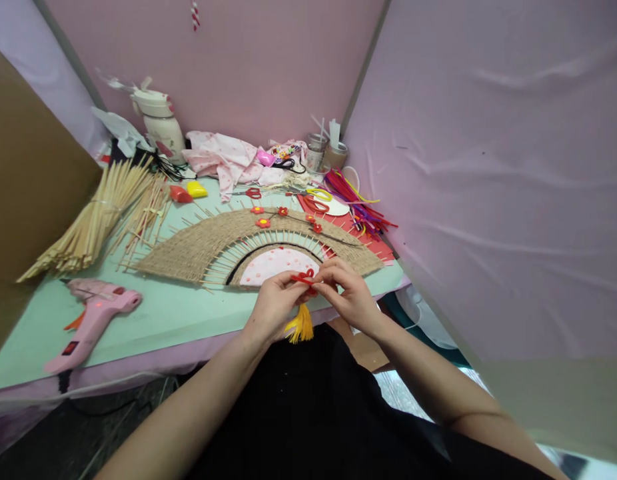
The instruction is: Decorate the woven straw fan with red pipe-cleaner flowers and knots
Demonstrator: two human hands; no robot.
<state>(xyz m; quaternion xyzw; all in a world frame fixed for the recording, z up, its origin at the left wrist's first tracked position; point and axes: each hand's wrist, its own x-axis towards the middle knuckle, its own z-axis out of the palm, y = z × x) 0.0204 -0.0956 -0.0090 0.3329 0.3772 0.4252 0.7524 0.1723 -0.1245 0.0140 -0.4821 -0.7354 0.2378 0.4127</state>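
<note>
My left hand [276, 301] and my right hand [349, 293] meet in front of the table edge, fingers closed on a red pipe cleaner [304, 276] bent into small loops. Below my fingers hangs a yellow tassel [301, 325]; how it joins the red piece is hidden. Just behind my hands lies a large fan [188, 250] of twine woven over thin sticks, with red and yellow flowers [263, 223] along its upper band. A white half-round piece with pink dots [276, 265] sits at the fan's lower middle, partly covered by my hands.
A pink glue gun [96, 317] lies at the left front, its cord over the edge. Behind it is a bundle of sticks [101, 217]. Scissors [316, 203], coloured pipe cleaners [361, 203], cloth [223, 157], a white bottle [161, 127] and cups [334, 155] line the back.
</note>
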